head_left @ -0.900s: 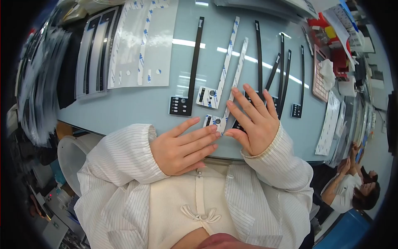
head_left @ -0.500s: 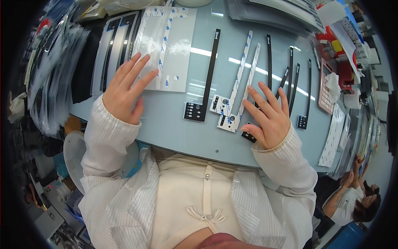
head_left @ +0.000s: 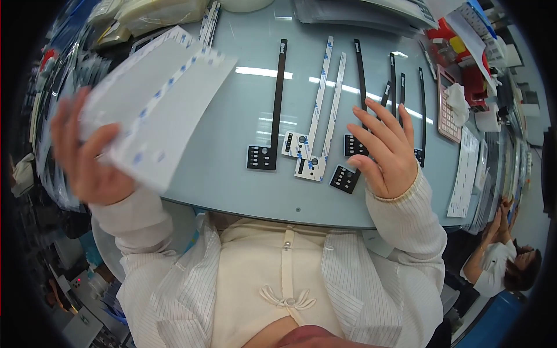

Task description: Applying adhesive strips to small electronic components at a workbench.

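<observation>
At the left, my left hand (head_left: pixel 96 159) grips the lower left edge of a white backing sheet (head_left: pixel 185 110) with blue-printed adhesive strips; the hand is blurred. The sheet is tilted and lifted off the table. My right hand (head_left: pixel 387 152) has its fingers apart and holds nothing, hovering over several black L-shaped panel strips on the right. One black strip with a keypad-like end (head_left: pixel 262 158) lies in the middle. Beside it are two white strips with blue print, backing side up (head_left: pixel 312 168). Another keypad end (head_left: pixel 346 178) is just left of my right thumb.
A pink calculator (head_left: pixel 449 107) with crumpled tissue stands at the right, near a white printed sheet (head_left: pixel 464 174). Stacked plastic sheets (head_left: pixel 360 17) lie at the far edge. Clear bags (head_left: pixel 156 20) are at the far left. A co-worker (head_left: pixel 499 264) is at the right.
My left hand has taken hold of the white sheet and raised it leftward off the table. My right hand has shifted slightly right, uncovering more of the keypad ends.
</observation>
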### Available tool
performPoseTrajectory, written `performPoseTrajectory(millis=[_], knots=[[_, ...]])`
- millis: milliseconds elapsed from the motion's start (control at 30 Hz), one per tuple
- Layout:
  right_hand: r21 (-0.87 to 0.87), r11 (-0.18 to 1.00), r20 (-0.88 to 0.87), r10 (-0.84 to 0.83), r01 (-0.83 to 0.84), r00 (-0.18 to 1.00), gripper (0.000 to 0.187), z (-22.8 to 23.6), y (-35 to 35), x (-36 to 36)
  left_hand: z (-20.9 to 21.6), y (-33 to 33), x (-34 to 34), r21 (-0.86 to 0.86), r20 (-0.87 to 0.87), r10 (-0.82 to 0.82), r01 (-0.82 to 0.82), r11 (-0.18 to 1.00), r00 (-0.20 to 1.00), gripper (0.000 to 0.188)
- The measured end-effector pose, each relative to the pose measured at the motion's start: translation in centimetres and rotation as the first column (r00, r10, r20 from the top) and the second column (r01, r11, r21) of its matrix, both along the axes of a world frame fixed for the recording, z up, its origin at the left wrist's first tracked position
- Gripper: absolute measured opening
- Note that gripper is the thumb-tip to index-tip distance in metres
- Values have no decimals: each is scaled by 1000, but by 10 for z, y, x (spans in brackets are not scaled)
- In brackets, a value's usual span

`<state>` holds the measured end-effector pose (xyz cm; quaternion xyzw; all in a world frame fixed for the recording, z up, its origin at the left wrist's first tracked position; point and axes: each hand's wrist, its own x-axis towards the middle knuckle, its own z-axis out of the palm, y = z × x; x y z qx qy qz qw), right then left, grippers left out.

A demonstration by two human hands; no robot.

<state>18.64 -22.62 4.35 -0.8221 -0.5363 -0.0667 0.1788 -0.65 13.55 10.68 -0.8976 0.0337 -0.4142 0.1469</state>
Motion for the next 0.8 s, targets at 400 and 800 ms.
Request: performPoseTrajectory(millis=[400, 800], knots=[[333, 934, -257, 225, -132, 940, 27, 26, 31, -5, -29, 109, 79, -862, 504, -860, 21, -507, -80, 24], [196, 970, -977, 206, 142, -61, 51, 28, 71, -45, -47, -55, 108, -839, 504, -845, -130, -528, 181, 23]])
